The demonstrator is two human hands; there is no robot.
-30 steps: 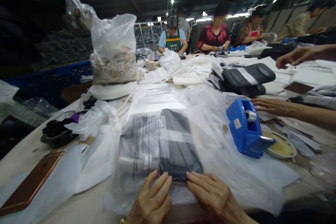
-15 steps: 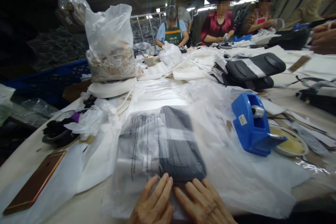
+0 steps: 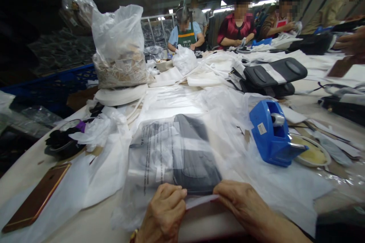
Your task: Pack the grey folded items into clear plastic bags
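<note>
A frosted plastic bag [image 3: 146, 174] with printed text lies flat in front of me. Inside it shows a dark padded item [image 3: 195, 155] with a pale band around it; the plastic blurs what exactly it is. My left hand [image 3: 167, 210] is closed on the bag's near edge, just below the dark item. At the right end of that edge my right hand [image 3: 242, 201] pinches the plastic between thumb and fingers. Between the two hands the edge is drawn up in a fold.
To the right stand a blue tape dispenser [image 3: 270, 133] and a shallow dish [image 3: 312, 152] of yellowish stuff. A phone [image 3: 37, 197] lies at left, near a black bowl [image 3: 64, 146]. Farther back are black padded cases [image 3: 275, 72] and a stuffed plastic sack [image 3: 118, 45]. Several people work across the table.
Both hands went from lying with fingers stretched on the bag to gripping its near edge. My right hand moved right, and the edge is now lifted and folded.
</note>
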